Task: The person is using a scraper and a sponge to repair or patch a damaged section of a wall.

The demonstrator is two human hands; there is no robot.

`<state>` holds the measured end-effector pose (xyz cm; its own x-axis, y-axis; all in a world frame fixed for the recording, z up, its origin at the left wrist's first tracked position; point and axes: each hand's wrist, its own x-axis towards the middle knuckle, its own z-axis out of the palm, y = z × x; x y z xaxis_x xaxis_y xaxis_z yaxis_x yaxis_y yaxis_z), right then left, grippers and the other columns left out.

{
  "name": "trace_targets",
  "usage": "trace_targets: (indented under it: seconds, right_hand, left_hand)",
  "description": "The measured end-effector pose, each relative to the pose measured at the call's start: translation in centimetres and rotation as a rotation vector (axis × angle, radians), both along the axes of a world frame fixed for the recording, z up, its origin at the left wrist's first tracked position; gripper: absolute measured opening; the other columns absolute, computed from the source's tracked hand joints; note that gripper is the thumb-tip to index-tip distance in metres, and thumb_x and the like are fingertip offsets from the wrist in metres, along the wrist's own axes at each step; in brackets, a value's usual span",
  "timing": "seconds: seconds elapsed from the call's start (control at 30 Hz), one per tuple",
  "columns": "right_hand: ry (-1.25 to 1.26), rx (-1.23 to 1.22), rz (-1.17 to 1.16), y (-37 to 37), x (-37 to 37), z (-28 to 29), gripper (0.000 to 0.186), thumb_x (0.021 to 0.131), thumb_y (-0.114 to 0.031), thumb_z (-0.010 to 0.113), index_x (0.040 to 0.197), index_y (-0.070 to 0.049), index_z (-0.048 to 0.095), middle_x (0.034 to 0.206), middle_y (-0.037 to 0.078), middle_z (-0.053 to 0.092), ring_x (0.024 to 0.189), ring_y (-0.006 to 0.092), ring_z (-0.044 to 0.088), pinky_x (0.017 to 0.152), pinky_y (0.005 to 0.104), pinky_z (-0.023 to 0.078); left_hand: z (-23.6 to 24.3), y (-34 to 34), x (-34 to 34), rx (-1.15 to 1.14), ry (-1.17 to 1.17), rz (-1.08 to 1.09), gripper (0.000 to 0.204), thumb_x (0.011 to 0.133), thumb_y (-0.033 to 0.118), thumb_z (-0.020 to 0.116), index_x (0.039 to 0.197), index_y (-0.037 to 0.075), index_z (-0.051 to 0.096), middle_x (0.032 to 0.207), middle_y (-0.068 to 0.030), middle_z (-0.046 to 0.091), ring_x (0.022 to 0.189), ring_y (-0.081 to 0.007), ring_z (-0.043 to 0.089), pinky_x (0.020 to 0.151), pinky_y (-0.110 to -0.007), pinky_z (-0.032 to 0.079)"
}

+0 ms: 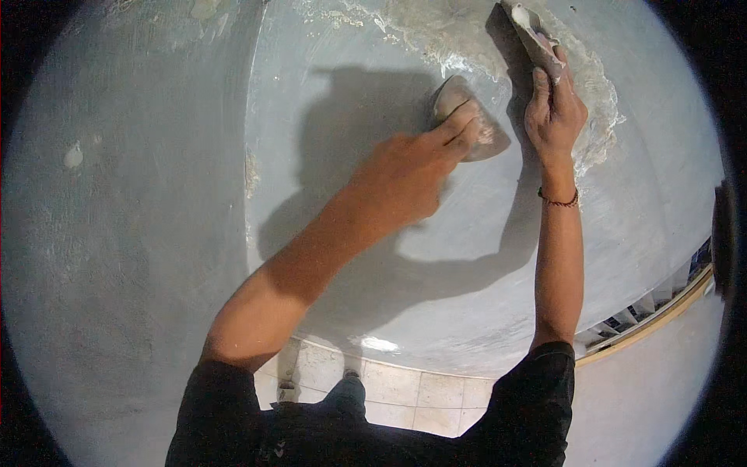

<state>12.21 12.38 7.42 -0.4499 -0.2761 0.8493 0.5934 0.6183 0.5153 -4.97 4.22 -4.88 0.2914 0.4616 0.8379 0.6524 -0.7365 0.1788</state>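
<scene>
My left hand (408,167) is closed on a flat, rounded grey putty scraper (489,138). The scraper's face lies close to the grey wall (373,109), just below a rough, whitish patch; whether it touches cannot be told. Farther up and to the right, my right hand (556,124) grips a second flat scraper (533,40), tilted and seen nearly edge-on. Pale paste (523,17) clings to its upper end. Around it spreads the rough, crusty-edged patch (597,97) of bare, mottled wall.
A vertical corner line (247,148) divides this wall from another grey wall (117,257) on the left. Pale floor tiles (389,385) show below, by my leg (346,393). At the lower right is a wood-edged opening (654,319) with slats.
</scene>
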Motion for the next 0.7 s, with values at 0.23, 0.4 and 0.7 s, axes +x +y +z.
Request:
trace_targets:
  seconds: [0.23,0.4,0.7]
  right_hand:
    - [0.011,0.074,-0.066,0.6,0.3,0.2,0.021,0.089,-0.01,0.056,0.109,-0.009,0.062,0.115,0.013,0.062,0.094,0.0282,0.065,0.076,0.0317,0.051]
    - [0.057,0.009,-0.066,1.0,0.7,0.0,0.022,0.089,-0.012,0.056,0.11,-0.009,0.061,0.116,0.013,0.062,0.09,0.0277,0.066,0.074,0.0308,0.051]
    - [0.08,0.019,-0.089,1.1,0.7,0.2,0.023,0.09,-0.015,0.056,0.112,-0.008,0.061,0.111,0.012,0.064,0.085,0.0266,0.067,0.073,0.03,0.051]
  left_hand:
    - [0.5,0.6,-0.1,0.036,0.01,0.012,0.075,0.067,-0.007,0.054,0.138,0.005,0.031,0.147,-0.0089,0.028,0.108,-0.0379,0.054,0.086,-0.044,0.05]
    - [1.2,0.4,0.1,-0.009,-0.003,0.065,0.073,0.067,-0.007,0.055,0.136,0.005,0.034,0.147,-0.0086,0.028,0.109,-0.0377,0.053,0.087,-0.045,0.05]
    - [1.5,0.5,0.0,0.033,-0.054,0.023,0.073,0.067,-0.007,0.056,0.136,0.004,0.034,0.146,-0.011,0.028,0.109,-0.0371,0.054,0.09,-0.045,0.048]
